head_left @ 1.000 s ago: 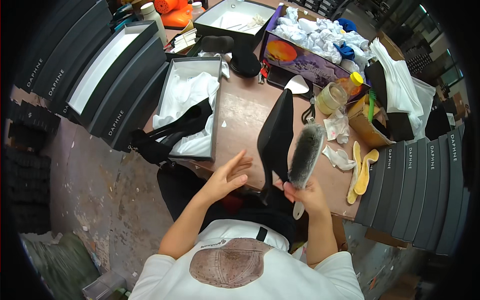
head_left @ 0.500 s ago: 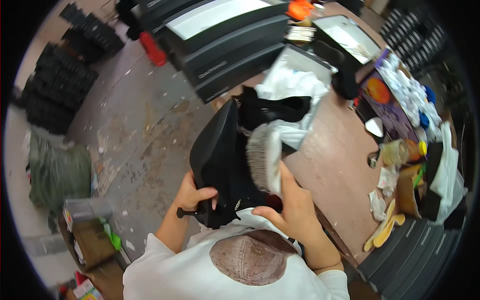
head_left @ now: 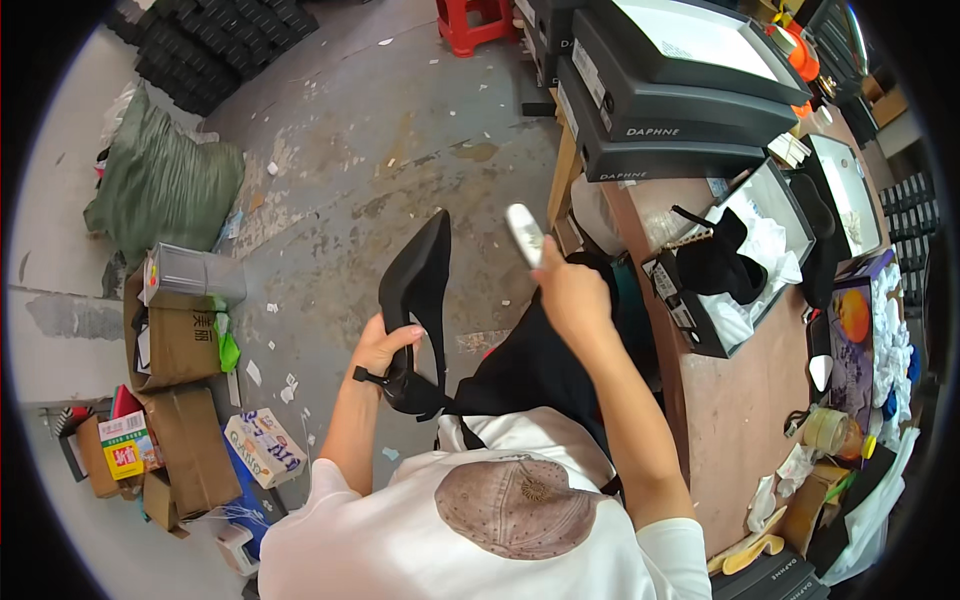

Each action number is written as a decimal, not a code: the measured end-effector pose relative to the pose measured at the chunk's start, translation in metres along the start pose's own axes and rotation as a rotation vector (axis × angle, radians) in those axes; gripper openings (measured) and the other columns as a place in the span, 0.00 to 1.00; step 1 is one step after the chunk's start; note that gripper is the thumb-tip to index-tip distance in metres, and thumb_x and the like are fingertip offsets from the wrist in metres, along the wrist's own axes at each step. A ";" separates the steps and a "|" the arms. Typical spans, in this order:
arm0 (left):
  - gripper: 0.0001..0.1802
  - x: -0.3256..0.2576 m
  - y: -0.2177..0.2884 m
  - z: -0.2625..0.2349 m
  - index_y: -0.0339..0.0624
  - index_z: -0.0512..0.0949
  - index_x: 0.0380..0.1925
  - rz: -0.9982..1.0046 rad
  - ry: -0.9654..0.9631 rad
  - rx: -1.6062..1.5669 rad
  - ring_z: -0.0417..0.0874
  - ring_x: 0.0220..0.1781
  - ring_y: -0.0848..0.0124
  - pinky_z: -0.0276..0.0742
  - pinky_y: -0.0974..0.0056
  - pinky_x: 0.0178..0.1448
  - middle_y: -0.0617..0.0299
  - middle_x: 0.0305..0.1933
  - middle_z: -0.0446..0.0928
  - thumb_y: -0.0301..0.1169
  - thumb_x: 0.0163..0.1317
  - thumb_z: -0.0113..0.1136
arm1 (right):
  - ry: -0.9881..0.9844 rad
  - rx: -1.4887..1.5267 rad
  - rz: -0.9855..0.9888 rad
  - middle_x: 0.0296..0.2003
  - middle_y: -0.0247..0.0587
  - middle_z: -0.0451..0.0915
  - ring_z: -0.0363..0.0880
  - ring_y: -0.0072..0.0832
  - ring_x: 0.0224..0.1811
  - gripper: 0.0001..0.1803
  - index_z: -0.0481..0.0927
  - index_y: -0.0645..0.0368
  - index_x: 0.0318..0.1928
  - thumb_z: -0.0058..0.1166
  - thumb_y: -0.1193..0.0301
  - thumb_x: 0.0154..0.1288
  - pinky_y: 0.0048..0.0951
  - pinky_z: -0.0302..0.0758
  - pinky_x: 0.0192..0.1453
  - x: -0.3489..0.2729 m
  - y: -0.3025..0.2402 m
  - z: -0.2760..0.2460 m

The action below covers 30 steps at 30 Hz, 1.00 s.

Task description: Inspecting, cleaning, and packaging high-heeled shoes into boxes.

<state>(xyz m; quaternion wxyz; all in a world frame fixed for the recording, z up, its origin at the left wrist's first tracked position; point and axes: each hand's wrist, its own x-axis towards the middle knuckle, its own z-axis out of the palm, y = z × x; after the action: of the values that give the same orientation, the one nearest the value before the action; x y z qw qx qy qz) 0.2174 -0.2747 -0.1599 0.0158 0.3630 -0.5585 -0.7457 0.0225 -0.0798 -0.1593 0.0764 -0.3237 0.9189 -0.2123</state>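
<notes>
A black pointed high-heeled shoe [head_left: 415, 275] is in my left hand [head_left: 376, 348], whose fingers wrap round its middle. Its toe points up and away, and its thin heel sticks out to the left near my wrist. My right hand [head_left: 577, 300] is closed on a brush [head_left: 524, 234] with a white back, held in the air to the right of the shoe and apart from it. The brush's bristles do not show now. On the table, a second black shoe [head_left: 722, 262] lies on white tissue in an open shoe box [head_left: 695, 322].
The wooden table [head_left: 735, 420] stands on my right, with stacked dark shoe boxes [head_left: 690, 150] at its far end. A glass jar [head_left: 825, 432] and yellow gloves [head_left: 752, 553] lie along its right side. Cardboard boxes [head_left: 190, 450] and a green sack [head_left: 165, 185] sit left; a red stool [head_left: 474, 25] stands far off.
My right hand has lifted the brush away from the shoe and turned it, so its bristles no longer show. The view has swung left. My left hand still holds the shoe.
</notes>
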 end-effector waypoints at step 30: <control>0.25 0.022 -0.023 0.043 0.35 0.73 0.47 0.674 0.322 0.779 0.85 0.38 0.58 0.76 0.62 0.44 0.48 0.36 0.81 0.25 0.45 0.65 | 0.013 0.128 0.164 0.21 0.50 0.79 0.82 0.43 0.23 0.22 0.68 0.57 0.55 0.53 0.62 0.63 0.43 0.77 0.26 0.017 0.023 0.017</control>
<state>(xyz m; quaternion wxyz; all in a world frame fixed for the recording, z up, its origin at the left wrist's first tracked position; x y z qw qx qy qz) 0.1855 -0.2402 -0.1859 0.2039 0.2525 -0.8698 -0.3716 0.0009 -0.0798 -0.1848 0.1079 -0.2406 0.9273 -0.2656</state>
